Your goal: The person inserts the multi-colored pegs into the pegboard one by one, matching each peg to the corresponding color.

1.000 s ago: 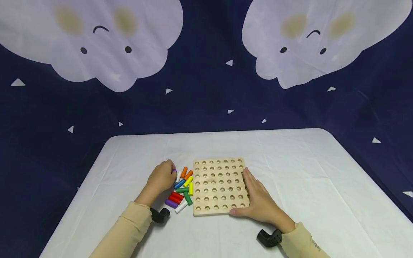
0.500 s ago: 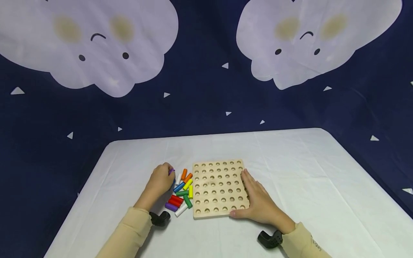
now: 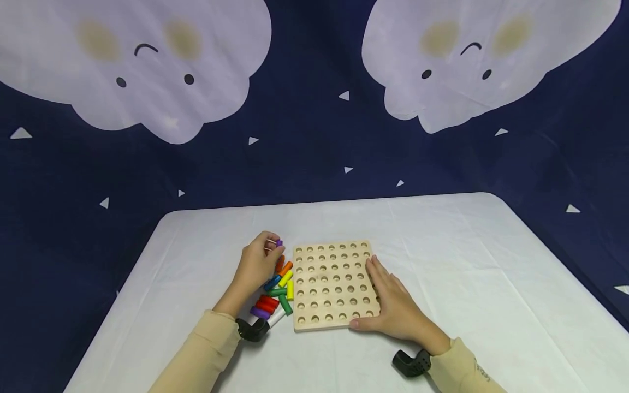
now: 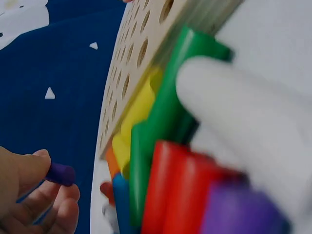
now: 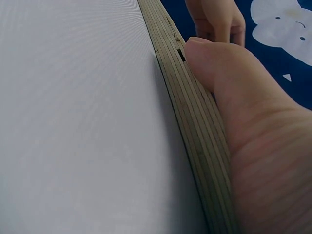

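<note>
In the head view my left hand [image 3: 255,262] pinches a small purple peg [image 3: 279,243] between thumb and fingers, above the far end of a loose pile of pegs. The left wrist view shows the purple peg [image 4: 61,174] jutting from the fingertips. A square wooden pegboard [image 3: 334,284] lies flat, its rows of round holes bare. My right hand [image 3: 395,305] rests at its near right corner, fingers stretched along the right side and thumb against the near edge. In the right wrist view, that thumb [image 5: 229,63] presses the board's layered edge [image 5: 190,131].
Left of the board lie loose pegs: green [image 3: 285,304], red [image 3: 267,303], yellow [image 3: 290,290], blue [image 3: 272,283], orange [image 3: 286,268], white [image 3: 277,317] and another purple one [image 3: 260,313]. A white cloth [image 3: 442,234] covers the table, with a dark blue cloud-patterned backdrop [image 3: 304,180] behind.
My left hand has moved right and slightly away from me, lifting the purple peg over the pile toward the board. My right hand stays at the board's corner.
</note>
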### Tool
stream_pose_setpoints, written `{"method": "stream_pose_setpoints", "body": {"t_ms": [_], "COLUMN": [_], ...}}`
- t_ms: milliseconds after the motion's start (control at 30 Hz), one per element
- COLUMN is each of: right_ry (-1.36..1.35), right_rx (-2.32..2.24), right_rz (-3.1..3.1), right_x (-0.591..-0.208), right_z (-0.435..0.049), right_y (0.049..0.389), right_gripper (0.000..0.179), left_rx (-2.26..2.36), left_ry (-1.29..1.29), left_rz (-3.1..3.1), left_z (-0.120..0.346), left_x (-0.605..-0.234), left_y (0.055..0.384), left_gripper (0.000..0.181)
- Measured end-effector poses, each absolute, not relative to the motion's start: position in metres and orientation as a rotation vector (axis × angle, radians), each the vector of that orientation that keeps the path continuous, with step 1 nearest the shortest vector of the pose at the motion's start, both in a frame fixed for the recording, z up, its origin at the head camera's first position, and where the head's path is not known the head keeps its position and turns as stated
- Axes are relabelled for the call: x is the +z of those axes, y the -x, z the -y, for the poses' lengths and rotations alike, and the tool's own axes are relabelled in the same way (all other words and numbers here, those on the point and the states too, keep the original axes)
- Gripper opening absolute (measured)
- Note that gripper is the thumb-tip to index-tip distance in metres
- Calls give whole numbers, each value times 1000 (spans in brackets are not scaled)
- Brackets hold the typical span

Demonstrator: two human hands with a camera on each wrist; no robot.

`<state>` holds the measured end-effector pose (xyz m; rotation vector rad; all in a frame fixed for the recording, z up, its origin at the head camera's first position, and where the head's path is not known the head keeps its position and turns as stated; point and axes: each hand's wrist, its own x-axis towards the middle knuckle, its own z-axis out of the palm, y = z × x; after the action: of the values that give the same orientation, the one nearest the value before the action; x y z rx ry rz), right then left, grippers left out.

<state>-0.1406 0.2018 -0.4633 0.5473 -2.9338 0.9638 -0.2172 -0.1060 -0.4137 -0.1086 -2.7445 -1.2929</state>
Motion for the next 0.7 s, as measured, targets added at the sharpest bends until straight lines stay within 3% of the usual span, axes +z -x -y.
{"method": "stream_pose_setpoints", "body": {"t_ms": [267,700], "right_ry": [-549,-552], "right_rx": [962,952], "right_rz": [2936,2942], "right_x": [-464,-465], "right_z": [-202,-201], "right_y": [142,143], "right_gripper": [136,135], "left_rx": [-1147,-1018], "left_ry": [298,352], "left_rz": [2722,2726], "left_z": [80,59], "left_x": [-411,-419], "left_y": [225,241], "left_gripper": [15,14]}}
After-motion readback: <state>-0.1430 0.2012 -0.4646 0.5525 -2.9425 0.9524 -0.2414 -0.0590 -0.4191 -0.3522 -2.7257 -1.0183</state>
